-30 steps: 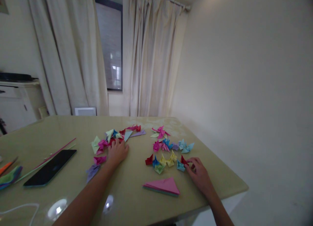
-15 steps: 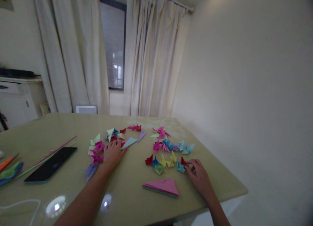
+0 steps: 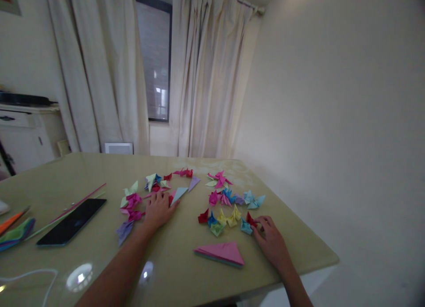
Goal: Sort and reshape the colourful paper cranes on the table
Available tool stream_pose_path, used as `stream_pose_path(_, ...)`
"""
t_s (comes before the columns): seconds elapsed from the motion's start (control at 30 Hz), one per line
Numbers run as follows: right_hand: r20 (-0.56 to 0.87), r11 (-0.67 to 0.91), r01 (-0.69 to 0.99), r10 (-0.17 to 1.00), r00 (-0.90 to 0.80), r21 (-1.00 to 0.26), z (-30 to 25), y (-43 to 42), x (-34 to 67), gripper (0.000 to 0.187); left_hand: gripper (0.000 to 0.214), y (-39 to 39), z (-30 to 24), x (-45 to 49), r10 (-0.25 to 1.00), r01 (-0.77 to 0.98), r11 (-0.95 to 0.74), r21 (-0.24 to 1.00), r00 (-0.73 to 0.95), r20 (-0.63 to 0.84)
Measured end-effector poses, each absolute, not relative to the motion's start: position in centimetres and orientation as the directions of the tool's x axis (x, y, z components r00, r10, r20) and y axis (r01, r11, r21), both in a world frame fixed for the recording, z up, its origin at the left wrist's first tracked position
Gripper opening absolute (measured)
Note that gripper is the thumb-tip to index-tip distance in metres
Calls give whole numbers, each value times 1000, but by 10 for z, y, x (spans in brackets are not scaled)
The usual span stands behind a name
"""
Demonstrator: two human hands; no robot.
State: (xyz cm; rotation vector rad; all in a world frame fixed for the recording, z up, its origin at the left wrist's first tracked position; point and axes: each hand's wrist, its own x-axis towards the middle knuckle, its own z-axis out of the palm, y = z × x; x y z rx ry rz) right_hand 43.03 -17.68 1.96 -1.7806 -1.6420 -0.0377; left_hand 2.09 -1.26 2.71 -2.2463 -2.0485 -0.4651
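My left hand (image 3: 158,209) lies flat on the table (image 3: 99,174) with its fingers spread, touching a red folded paper piece and a light blue triangle (image 3: 179,193) in the left cluster of coloured origami pieces (image 3: 146,189). My right hand (image 3: 270,238) rests near the table's right edge, its fingers curled on a small red folded piece (image 3: 250,219) at the end of a row of folded pieces (image 3: 222,218). A pink triangular stack of folded paper (image 3: 222,253) lies between my arms.
A black phone (image 3: 71,221) lies at the left beside thin coloured sticks (image 3: 78,204). Coloured paper (image 3: 15,234) sits at the far left edge. A white cable (image 3: 29,276) lies near the front. Curtains and a window stand behind the table; a wall is close on the right.
My left hand drew back slightly toward me, dragging pieces with it; the light blue and purple triangles shifted. My right hand stayed on the red piece.
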Motion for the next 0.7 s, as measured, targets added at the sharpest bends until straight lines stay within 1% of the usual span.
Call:
stream_pose_path(0.13,462,56,887,868,184,-459,18,-177,431,27,43,-13,27,21,958,987,-102,126,64,279)
stream_pose_path(0.23,462,68,888,870,170,-455,18,-176,431,27,41,-11,25,20,953,988,-114,100,80,293)
stream_pose_path(0.3,462,63,889,869,174,-453,19,-176,430,27,41,-9,24,19,952,986,-126,106,90,294)
stream_pose_path(0.4,452,55,891,874,176,-451,21,-177,429,26,46,-6,24,19,961,983,-118,140,78,266)
stream_pose_path(0.47,446,51,891,878,174,-450,21,-177,429,27,45,-5,24,19,971,978,-99,182,56,232)
stream_pose_path(0.57,439,43,894,881,177,-447,19,-177,430,28,40,-4,24,17,976,968,-94,231,44,211)
stream_pose_path(0.7,433,33,898,884,178,-438,17,-177,431,29,29,-6,27,18,972,949,-106,296,36,233)
